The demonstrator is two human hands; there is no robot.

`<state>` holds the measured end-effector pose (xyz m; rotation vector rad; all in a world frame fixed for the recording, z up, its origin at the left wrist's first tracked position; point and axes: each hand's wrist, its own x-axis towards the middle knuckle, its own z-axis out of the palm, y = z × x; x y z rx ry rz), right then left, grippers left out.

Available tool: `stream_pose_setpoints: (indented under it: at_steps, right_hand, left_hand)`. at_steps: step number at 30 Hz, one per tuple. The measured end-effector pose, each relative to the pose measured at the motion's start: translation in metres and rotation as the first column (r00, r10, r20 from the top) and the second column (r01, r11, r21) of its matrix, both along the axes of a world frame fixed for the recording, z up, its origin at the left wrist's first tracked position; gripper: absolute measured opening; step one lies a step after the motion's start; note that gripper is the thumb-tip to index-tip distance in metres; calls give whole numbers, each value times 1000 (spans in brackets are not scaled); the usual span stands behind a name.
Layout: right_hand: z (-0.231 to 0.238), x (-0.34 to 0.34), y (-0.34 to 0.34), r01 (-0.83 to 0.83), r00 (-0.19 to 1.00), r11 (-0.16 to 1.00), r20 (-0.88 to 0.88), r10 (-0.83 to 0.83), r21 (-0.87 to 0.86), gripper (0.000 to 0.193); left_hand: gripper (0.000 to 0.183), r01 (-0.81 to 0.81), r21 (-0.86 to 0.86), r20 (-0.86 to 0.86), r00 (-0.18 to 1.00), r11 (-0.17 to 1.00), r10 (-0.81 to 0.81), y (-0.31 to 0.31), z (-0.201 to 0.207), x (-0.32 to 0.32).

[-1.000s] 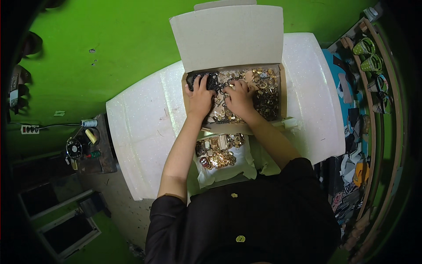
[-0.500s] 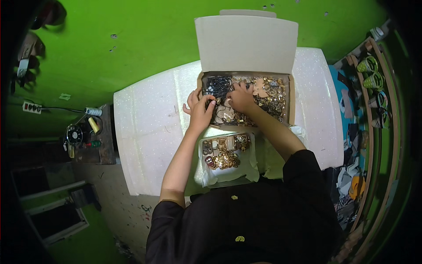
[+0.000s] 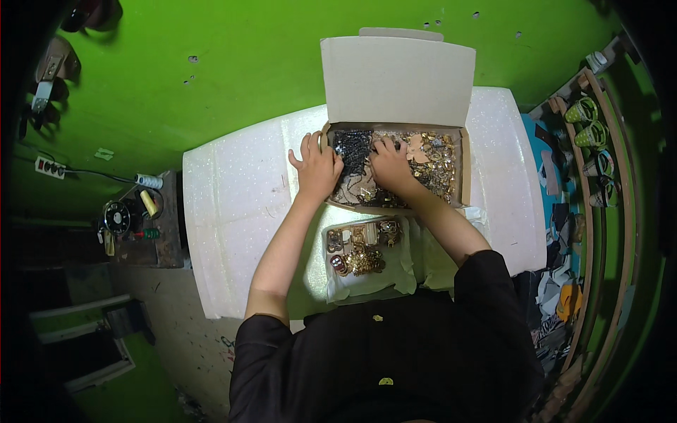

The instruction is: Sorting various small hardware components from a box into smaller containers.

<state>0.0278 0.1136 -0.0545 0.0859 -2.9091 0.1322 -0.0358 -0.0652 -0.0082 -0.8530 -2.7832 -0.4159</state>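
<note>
The left hand (image 3: 316,168) lay spread on the edge of the open brown cardboard box (image 3: 465,166). The right hand (image 3: 390,163) pressed flat on the small gold metal bits (image 3: 436,163) inside.

The left hand (image 3: 315,169) has moved from inside the cardboard box (image 3: 395,134) to its left edge, with the fingers now spread over the white surface (image 3: 233,204). The right hand (image 3: 390,163) has shifted a little left among the metal pieces (image 3: 437,158). The dark pieces (image 3: 350,144), covered before, now show between both hands.
</note>
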Motion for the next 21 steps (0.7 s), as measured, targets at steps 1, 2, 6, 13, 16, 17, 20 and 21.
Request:
stream_pose_setpoints:
  at_steps: [1,2,6,13,16,17,20,21]
  right_hand:
    - [4,3,0,11,1000,1000,-1,-11,-1,15]
    - [8,6,1,48,999,995,28,-45,-91,15]
    - [29,22,11,240,962,894,217,-167,-379,14]
    - [42,53,13,286,958,793,157,-239,-538,12]
    - [51,61,3,338,941,716,230,-249,-611,14]
    - [51,64,0,333,943,703,220,-249,-628,14]
    - [42,65,-6,335,942,708,224,-249,-621,15]
    - [42,61,-13,351,936,710,237,-259,-610,15]
  left_hand:
    - [24,39,-17,31,999,999,-39,1,4,-4]
    - [26,79,-33,64,995,996,-76,3,7,-8]
    - [22,156,1,269,951,988,-150,6,30,-18]
    - [11,68,147,368,922,987,-118,5,30,-11]
    - [15,41,140,350,933,989,-88,1,18,-9]
    - [15,43,143,345,934,989,-91,-1,15,-8]
    - [17,38,183,293,952,982,-91,-3,9,-6]
    - [17,53,241,273,955,969,-120,-5,6,-6]
